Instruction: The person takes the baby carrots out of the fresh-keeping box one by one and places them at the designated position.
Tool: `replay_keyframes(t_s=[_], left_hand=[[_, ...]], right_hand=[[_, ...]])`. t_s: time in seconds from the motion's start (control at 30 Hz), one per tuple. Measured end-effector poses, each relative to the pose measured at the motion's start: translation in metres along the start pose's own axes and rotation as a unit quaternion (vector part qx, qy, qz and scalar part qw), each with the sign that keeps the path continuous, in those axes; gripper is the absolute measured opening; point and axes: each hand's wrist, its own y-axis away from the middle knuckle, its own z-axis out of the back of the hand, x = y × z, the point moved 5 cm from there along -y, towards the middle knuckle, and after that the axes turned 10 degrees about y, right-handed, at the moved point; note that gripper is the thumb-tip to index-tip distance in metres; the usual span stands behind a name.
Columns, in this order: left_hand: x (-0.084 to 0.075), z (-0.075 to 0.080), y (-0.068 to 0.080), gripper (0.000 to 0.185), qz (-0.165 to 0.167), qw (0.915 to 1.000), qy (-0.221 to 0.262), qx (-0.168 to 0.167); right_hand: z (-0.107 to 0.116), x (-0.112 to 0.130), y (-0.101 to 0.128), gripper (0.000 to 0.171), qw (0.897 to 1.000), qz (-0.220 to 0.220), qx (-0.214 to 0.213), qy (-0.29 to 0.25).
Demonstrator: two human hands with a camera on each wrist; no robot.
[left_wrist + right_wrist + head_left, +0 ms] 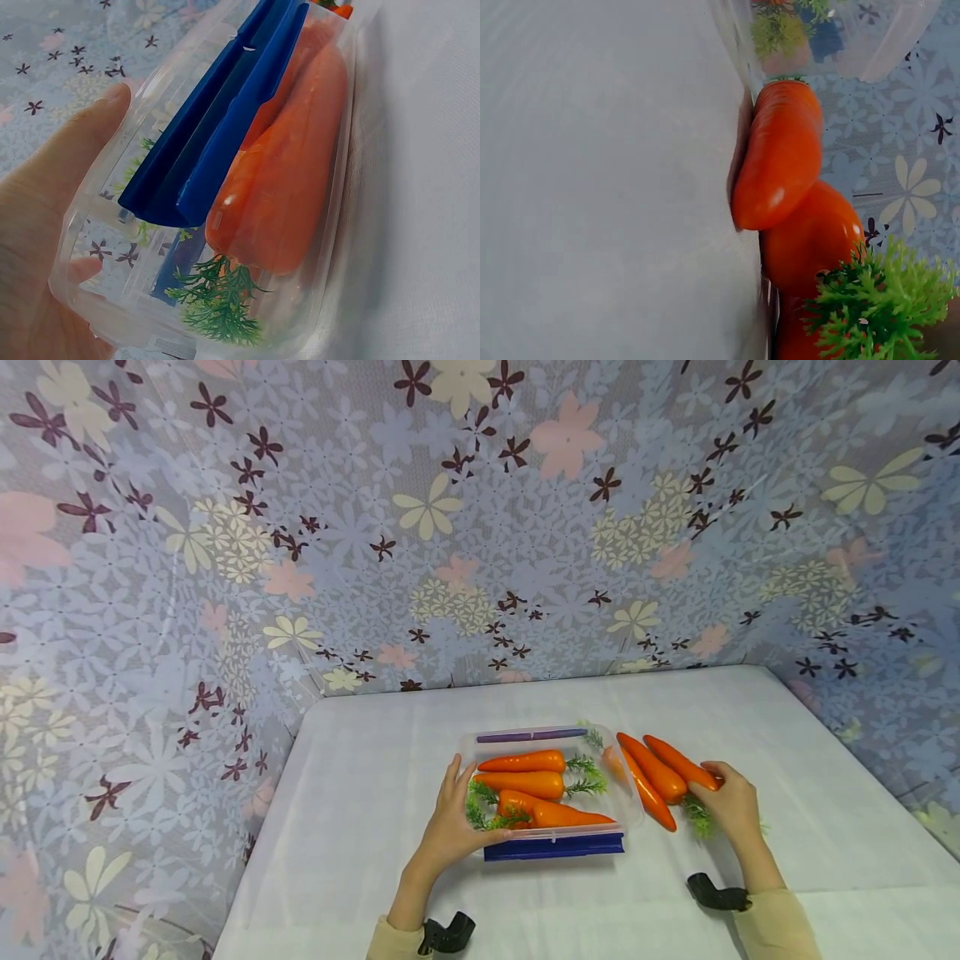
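Head view: grips the left end of a clear box point(564, 833) with the left hand point(453, 822), stretching the thumb along the near wall and spreading the fingers up the left side, with a wide span between. In the left wrist view, shows the same hold, with digits set well apart around the clear end, near a blue latch point(187, 142). Contains several packed carrots point(522, 762) with green tops, inside that box on the white table point(360, 777).

With the right hand point(729, 802), pinches the thick end of an outer carrot point(675, 760), to the right of the box, keeping thumb and index finger only about a carrot's thickness apart. Has two loose carrots point(654, 770) alongside, nearer the box. Cannot tell how the remaining right fingers lie; in the right wrist view, shows mostly orange carrot bodies and green fronds point(885, 304)
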Motion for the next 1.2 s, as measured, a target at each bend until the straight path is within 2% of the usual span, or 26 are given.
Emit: replay_keyframes(t_s=[0.33,0.63,0.93,1.1,1.2], left_hand=[[-0.001,0.0,0.001,0.104,0.001,1.0,0.003,0.003],[0.0,0.0,0.001,0.104,-0.002,1.0,0.0,0.001],[-0.001,0.0,0.001,0.104,-0.006,1.0,0.002,0.001],[0.0,0.0,0.0,0.105,0.001,1.0,0.002,0.005],[0.001,0.0,0.0,0.104,0.0,1.0,0.003,0.004]], right_hand=[[-0.001,0.001,0.001,0.04,0.999,-0.028,0.022,-0.002],[0.006,0.019,-0.003,0.04,0.999,-0.01,0.034,-0.027],[0.019,0.055,-0.003,0.039,0.998,0.029,0.031,-0.044],[0.018,0.077,0.001,0.041,0.996,0.034,0.062,-0.056],[0.016,0.091,0.004,0.041,0.994,0.056,0.066,-0.067]])
